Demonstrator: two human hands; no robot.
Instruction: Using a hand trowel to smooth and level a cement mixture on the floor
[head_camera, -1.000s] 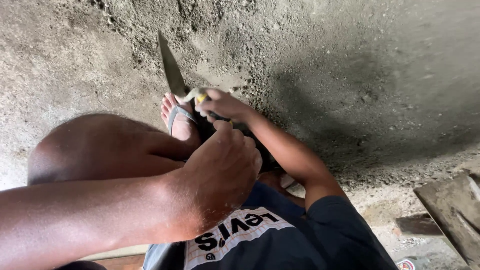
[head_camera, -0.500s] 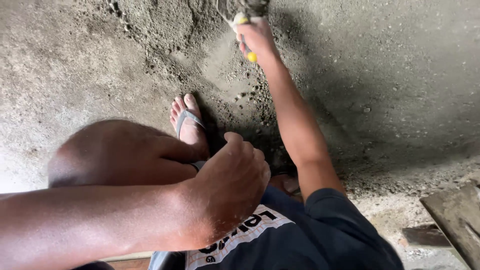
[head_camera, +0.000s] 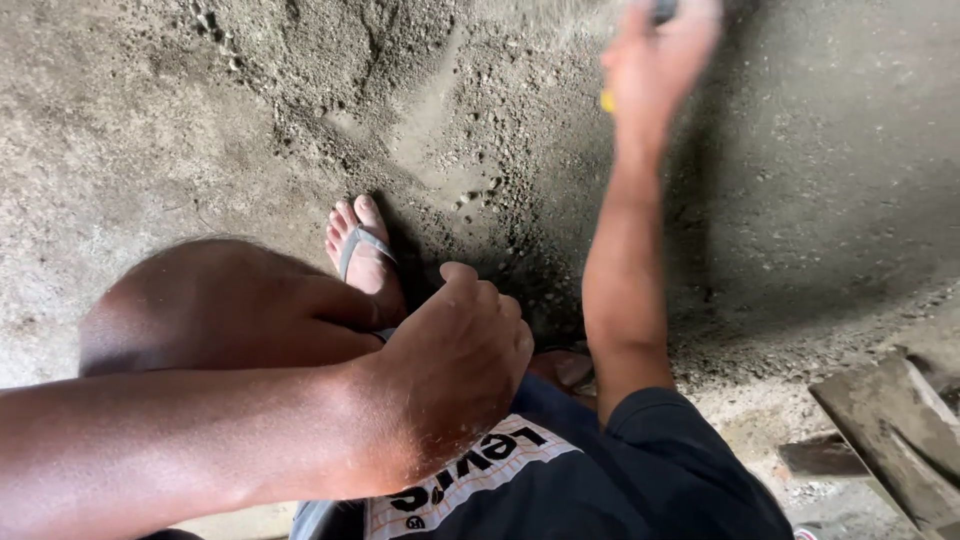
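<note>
Crouched low over gritty mortar on the floor.
Right hand flung up at top edge, blurred, grip closed on yellow-handled tool, blade out of sight; left hand loosely curled, empty, braced by knee for balance near sandalled foot.

1. the ground is grey cement or packed sandy earth, matt, rough and grainy, with loose crumbs and small pebbles.
2. the heap of sand looks dry, coarse and lumpy.
3. the flip-flop strap is grey, smooth rubber or plastic, dull.
4. the dark shirt is soft matt cloth with a flat pale print.
5. the boards are rough, weathered wood, dusted grey.
6. the tool handle in the right hand shows yellow, likely plastic; blurred.
</note>
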